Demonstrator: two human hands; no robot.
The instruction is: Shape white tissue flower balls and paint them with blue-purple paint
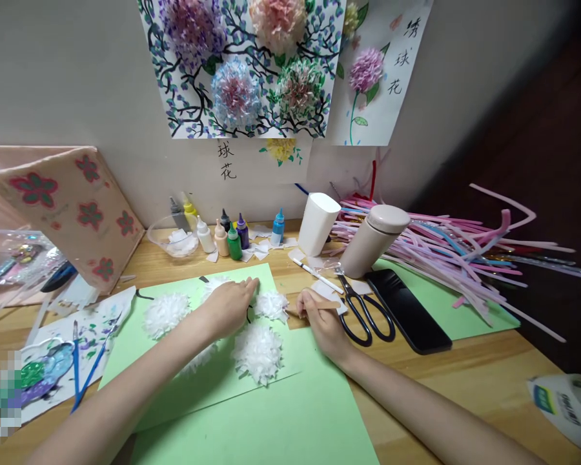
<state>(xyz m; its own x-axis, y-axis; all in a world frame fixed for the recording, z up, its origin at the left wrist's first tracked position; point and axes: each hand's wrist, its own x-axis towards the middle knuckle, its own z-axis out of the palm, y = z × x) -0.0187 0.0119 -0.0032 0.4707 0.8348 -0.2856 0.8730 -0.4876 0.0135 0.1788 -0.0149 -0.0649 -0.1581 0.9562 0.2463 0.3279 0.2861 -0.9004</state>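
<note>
Several white paper pompom flowers (258, 354) are spread over a light green sheet (174, 403), which also bears a few short black strokes. My left hand (227, 309) rests on that sheet with its fingers stretched out, partly covering one flower (216, 284). Between the closed fingers of my right hand (322, 323) is a slim tan stick (325, 305), its tip hidden or too small to make out. That hand is beside the small white flower (271, 305) at the sheet's right edge. A second green sheet (266, 426) lies nearer to me.
Black-handled scissors (363, 316), a phone (409, 310), a tumbler (375, 242) and a white cup (318, 223) stand or lie rightward. Behind are paint bottles (234, 242) and pipe cleaners (440, 248). A palette (48, 368) and blue brushes (76, 361) lie left.
</note>
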